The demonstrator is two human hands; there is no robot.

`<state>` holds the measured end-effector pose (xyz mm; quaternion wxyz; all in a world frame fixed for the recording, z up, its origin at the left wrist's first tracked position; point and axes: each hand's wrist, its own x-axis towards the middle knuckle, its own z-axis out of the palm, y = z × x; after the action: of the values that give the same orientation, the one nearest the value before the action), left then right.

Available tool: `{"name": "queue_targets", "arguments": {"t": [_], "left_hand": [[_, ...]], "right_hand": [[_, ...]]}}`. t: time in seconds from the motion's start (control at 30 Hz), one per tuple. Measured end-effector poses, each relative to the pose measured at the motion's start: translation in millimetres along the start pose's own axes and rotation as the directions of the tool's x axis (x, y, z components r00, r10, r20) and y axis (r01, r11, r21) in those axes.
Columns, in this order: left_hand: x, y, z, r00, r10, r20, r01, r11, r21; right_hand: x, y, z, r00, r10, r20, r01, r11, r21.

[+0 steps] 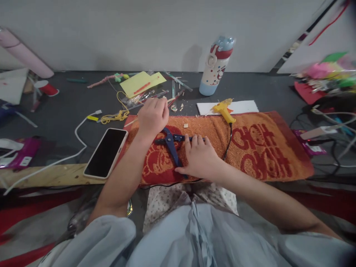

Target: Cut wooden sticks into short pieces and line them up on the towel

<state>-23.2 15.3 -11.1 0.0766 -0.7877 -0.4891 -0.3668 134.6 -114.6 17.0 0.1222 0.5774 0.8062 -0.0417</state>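
Head view, right hand [201, 157] perhaps gripping cutter [169, 142]

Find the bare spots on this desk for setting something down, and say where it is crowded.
Free: the right half of the orange-red towel, beyond the yellow glue gun and its cord; the dark grey tabletop between the red cup and white cable. Crowded: around the yellow paper behind the left hand, and the cable tangle far right.
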Motion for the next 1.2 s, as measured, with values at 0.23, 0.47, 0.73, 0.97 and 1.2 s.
{"name": "queue_targets", "arguments": {"t": [0.23, 0.47, 0.73, 0.97, 1.2], "left_hand": [[1, -4, -2.4, 1.0, -0.009, -0.024, 0.008, 1.0, -0.03], [4, -12, -0.6, 0.994, -0.101, -0.026, 0.1, 0.993, -0.055], [5, -23, 7.3, 0.986, -0.118, -0.121, 0.118, 0.993, -0.01], [6, -29, 10.3, 0.961, -0.149, -0.235, 0.146, 0.989, -0.032], [5, -20, 5.3, 0.973, -0.15, -0.178, 0.153, 0.988, 0.002]], "right_hand": [[4, 3, 1, 0.999, 0.033, -0.036, -0.033, 0.999, 0.013], [0, 2, 7, 0.997, 0.067, -0.049, -0.065, 0.997, 0.027], [17, 34, 0, 0.996, -0.091, 0.023, 0.088, 0.991, 0.099], [27, 78, -8, 0.928, -0.232, 0.291, -0.05, 0.697, 0.715], [35, 91, 13, 0.936, -0.322, 0.142, -0.129, 0.062, 0.99]]}}
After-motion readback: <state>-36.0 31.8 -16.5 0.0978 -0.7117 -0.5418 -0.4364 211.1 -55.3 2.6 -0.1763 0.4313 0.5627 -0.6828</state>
